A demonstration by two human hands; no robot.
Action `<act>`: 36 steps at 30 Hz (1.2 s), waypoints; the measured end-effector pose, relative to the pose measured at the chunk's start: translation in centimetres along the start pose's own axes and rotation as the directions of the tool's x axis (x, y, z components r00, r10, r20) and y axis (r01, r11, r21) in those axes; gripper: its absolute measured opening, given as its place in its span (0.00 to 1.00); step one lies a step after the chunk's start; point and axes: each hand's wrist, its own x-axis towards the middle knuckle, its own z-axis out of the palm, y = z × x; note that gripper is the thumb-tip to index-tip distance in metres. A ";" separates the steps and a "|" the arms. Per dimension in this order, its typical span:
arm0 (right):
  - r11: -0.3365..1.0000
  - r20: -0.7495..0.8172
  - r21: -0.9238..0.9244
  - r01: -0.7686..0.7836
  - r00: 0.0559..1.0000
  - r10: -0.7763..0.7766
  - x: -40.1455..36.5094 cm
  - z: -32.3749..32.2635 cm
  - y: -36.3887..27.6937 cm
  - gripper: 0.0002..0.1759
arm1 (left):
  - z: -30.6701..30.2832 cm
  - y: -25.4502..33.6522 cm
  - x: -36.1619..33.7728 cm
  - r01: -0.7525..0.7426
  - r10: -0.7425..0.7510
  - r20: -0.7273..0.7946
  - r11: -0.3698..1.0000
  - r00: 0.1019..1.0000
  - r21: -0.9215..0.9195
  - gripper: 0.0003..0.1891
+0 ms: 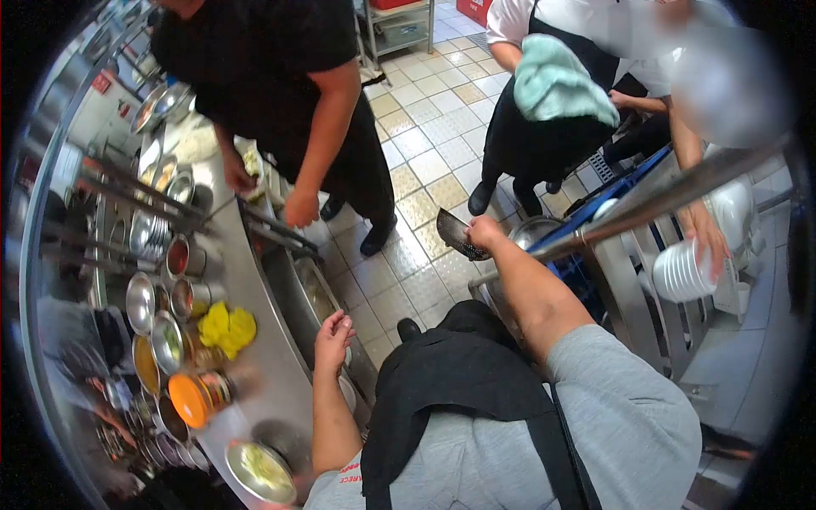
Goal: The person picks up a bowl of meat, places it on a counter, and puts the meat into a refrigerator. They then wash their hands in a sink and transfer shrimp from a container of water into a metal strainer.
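Observation:
My right hand [486,232] reaches forward, closed on the edge of a dark perforated strainer [460,235], which hangs tilted over the tiled floor. My fingers hide part of its rim. My left hand [334,342] is raised beside the steel counter [276,374], its fingers loosely bent and apart, with nothing visible in them. Nearest to it on the counter lies a crumpled yellow cloth [227,330]. A steel bowl of pale chopped food [262,472] sits close to my left elbow.
Along the counter stand several steel bowls and an orange-lidded tub [189,400]. A person in black [263,93] stands ahead on the left. Another holds a green towel [557,81]. At right, a co-worker's hand [710,234] grips stacked white bowls [684,272] by a metal rack [629,297].

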 end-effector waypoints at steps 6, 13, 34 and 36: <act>0.992 -0.005 -0.093 -0.081 0.997 0.081 13.9 -5.0 -2.1 0.14 | -0.8 -0.2 10.7 0.120 -0.113 -0.151 0.992 0.982 0.040 0.24; 0.993 -0.002 -0.114 0.000 1.000 0.000 26.1 -10.8 -8.3 0.15 | -1.1 -9.2 11.9 0.428 -0.396 -0.340 0.904 0.853 0.022 0.18; 0.959 0.106 -0.224 -0.175 0.974 0.202 53.3 -15.1 1.5 0.15 | 6.2 10.3 45.2 0.309 -0.282 -0.258 0.949 0.924 0.069 0.17; 0.954 0.157 -0.293 -0.072 0.980 0.123 56.7 -19.0 1.8 0.15 | 9.9 11.2 46.0 0.312 -0.293 -0.245 0.949 0.924 0.044 0.17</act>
